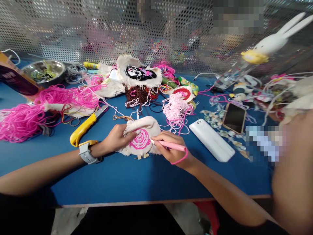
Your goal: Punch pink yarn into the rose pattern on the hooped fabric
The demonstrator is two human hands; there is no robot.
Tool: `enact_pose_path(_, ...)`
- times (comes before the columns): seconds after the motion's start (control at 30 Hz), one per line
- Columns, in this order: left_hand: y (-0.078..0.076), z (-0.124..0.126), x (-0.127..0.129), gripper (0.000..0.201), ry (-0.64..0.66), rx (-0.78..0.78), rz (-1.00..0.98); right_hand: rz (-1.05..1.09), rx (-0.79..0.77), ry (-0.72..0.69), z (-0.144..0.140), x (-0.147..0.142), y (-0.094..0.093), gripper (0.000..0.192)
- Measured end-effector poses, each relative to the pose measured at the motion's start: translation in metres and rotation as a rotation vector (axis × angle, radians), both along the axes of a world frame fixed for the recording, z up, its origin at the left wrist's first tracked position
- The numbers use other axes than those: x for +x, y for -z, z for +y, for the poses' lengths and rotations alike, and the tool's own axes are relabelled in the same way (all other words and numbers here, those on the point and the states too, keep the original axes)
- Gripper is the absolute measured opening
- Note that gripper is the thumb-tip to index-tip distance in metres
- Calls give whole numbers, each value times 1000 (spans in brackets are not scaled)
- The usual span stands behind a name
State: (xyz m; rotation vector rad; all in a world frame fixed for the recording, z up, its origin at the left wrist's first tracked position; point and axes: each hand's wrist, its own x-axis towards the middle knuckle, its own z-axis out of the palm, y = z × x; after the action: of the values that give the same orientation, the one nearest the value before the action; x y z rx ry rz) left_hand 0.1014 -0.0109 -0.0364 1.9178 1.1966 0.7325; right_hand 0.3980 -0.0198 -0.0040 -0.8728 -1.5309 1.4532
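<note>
A small embroidery hoop (143, 143) with cream cloth and a pink looped rose pattern lies on the blue table (137, 179). My left hand (117, 138), with a grey watch on the wrist, grips the hoop's left edge. My right hand (171, 147) holds a pink punch needle (168, 146) like a pen, its tip touching the right rim of the pink pattern. Pink yarn trails from the needle around my right hand.
Piles of pink yarn (36, 111) lie at the left beside a yellow-handled cutter (81, 130). Behind are other stitched cloths (140, 75), a metal bowl (44, 70), a white case (211, 139), a phone (234, 118). Another person's arm (293, 169) is at the right. A perforated metal screen stands at the back.
</note>
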Motion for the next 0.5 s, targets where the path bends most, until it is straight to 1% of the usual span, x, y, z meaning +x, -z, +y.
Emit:
enact_pose_path(0.03,0,0,0,33,5,4,-4,-39,52,-16,-5,-27,12,9)
enact_pose_path(0.07,0,0,0,33,9,11,-8,-81,114,-22,-9,-47,21,4)
enact_pose_path(0.1,0,0,0,34,13,19,-11,-128,186,-21,-11,-60,27,1)
enact_pose_path(0.17,0,-1,0,34,23,35,-11,-257,409,23,-14,-70,32,4)
enact_pose_path(0.23,0,-1,1,35,30,48,-2,-368,592,85,-15,-69,31,10)
enact_pose_path(0.27,0,-1,1,35,35,50,2,-394,629,111,-15,-68,28,13)
enact_pose_path(0.3,0,-1,1,35,35,51,7,-398,626,128,-16,-66,25,16)
enact_pose_path(0.37,-1,-1,1,35,31,49,14,-393,608,136,-15,-54,14,22)
enact_pose_path(0.4,-1,-1,1,35,30,46,17,-389,607,143,-13,-40,7,25)
enact_pose_path(0.43,-1,-1,1,35,30,42,19,-375,608,158,-9,-19,0,28)
enact_pose_path(0.47,-1,-1,2,36,29,38,20,-356,608,184,-4,9,-9,34)
enact_pose_path(0.5,-2,-1,2,35,29,34,20,-317,612,242,2,43,-16,37)
